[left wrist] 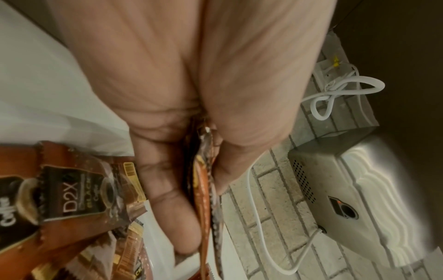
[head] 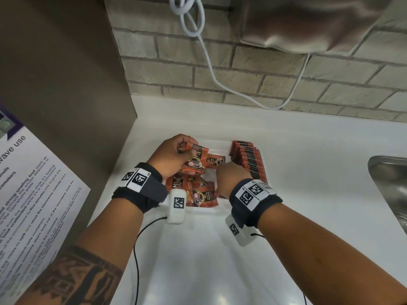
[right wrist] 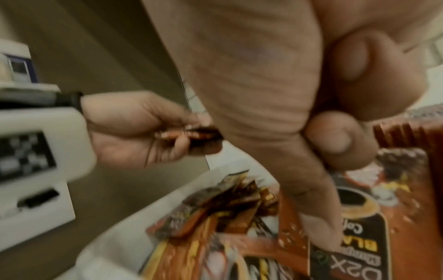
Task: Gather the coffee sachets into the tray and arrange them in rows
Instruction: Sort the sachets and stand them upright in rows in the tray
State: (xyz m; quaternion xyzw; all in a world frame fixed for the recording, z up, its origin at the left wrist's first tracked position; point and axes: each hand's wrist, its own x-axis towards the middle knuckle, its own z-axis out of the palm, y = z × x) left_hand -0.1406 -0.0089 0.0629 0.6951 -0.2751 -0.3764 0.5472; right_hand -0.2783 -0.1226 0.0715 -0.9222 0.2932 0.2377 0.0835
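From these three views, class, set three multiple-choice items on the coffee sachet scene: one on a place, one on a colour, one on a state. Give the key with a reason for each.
1. Where does the neat row of sachets stand?
A. right side of the tray
B. in the sink
C. on the printed notice

2. What colour is the cable on the brick wall?
A. black
B. white
C. red

3. What is the left hand doing?
A. lying flat and empty
B. gripping a bundle of sachets
C. pulling the cable

Key: 1 A, the row stands on edge at the tray's right; 2 B, it shows white against the bricks; 3 B, thumb and fingers clamp several sachets.
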